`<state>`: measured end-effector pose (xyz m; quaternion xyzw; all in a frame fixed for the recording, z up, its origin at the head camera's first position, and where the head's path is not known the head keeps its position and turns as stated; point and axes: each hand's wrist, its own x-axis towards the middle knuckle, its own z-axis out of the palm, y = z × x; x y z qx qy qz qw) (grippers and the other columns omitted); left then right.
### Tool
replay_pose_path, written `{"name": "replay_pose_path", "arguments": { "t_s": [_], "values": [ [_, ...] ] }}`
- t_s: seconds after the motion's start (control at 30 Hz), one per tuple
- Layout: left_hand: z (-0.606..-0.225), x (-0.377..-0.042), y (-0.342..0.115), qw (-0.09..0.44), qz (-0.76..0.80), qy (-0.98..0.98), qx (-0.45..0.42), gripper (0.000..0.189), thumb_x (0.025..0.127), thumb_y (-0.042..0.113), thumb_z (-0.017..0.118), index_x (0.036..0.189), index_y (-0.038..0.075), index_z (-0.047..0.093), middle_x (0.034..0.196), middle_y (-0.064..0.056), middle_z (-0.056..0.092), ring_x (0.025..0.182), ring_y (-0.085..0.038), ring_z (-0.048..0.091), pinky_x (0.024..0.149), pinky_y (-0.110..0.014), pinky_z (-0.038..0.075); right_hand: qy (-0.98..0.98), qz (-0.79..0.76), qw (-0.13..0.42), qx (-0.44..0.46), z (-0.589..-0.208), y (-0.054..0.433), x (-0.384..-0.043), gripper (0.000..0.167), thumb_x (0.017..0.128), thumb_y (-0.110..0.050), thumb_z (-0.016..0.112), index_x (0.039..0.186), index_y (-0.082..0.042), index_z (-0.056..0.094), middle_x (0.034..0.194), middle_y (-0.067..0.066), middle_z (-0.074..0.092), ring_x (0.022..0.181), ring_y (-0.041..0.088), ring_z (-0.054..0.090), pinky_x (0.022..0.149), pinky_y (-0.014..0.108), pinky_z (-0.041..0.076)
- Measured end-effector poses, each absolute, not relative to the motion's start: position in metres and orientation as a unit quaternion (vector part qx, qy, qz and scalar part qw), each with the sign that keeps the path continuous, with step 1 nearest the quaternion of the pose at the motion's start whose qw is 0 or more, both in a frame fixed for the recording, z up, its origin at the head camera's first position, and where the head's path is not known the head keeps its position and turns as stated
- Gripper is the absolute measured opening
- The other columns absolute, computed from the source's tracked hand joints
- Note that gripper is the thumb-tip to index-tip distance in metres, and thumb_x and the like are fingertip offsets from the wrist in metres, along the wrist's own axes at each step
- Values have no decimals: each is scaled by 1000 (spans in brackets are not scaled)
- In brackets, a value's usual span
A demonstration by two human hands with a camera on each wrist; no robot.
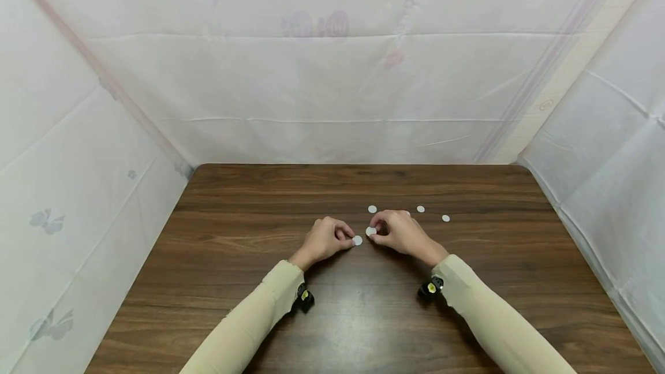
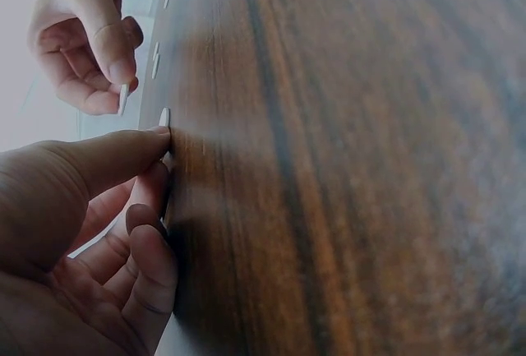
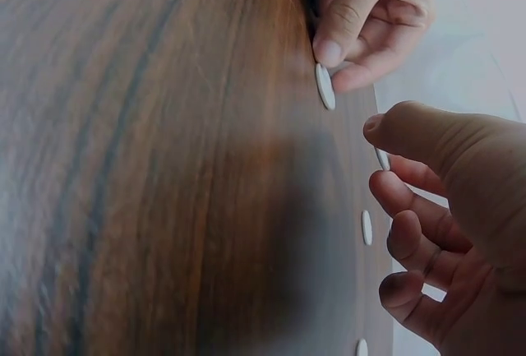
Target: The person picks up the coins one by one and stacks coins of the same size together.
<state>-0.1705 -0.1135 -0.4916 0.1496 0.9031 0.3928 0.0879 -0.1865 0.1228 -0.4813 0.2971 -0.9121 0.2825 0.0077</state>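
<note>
My left hand [image 1: 327,239] is low at the table, thumb and forefinger pinching the near edge of a flat white disc [image 1: 357,240]. In the right wrist view that disc [image 3: 325,86] lies at the tabletop, most of its face uncovered. Close by on the right, my right hand [image 1: 402,232] pinches a second white disc [image 1: 371,231] between thumb and forefinger. The left wrist view has this held disc [image 2: 124,99] on edge, raised off the wood, beneath the right thumb tip. The other fingers of both hands are loosely curled.
More white discs lie on the brown wooden table [image 1: 234,305]: one beyond the right hand [image 1: 372,209], two to the right, including the outermost disc [image 1: 445,218], and one mostly hidden behind the knuckles. Pale sheeting [image 1: 332,85] surrounds the table's back and sides.
</note>
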Motion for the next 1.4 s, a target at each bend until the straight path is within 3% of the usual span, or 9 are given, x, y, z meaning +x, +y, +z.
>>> {"name": "replay_pose_path", "arguments": {
  "t_s": [0.87,1.4],
  "values": [
    [-491,-171,-114,87,385,906,155,6,88,18,84,93,17,80,66,10,67,59,-6,59,56,-26,46,-913,270,-20,306,-487,103,-182,14,87,-22,84,94,-15,74,83,-8,65,72,7,59,63,25,47],
    [-492,-171,-114,84,387,905,156,7,88,18,84,93,16,81,67,8,67,60,-5,59,58,-26,47,-909,276,-21,311,-490,97,-182,16,88,-25,85,97,-15,77,85,-9,69,76,6,63,68,25,50]
  ]
}}
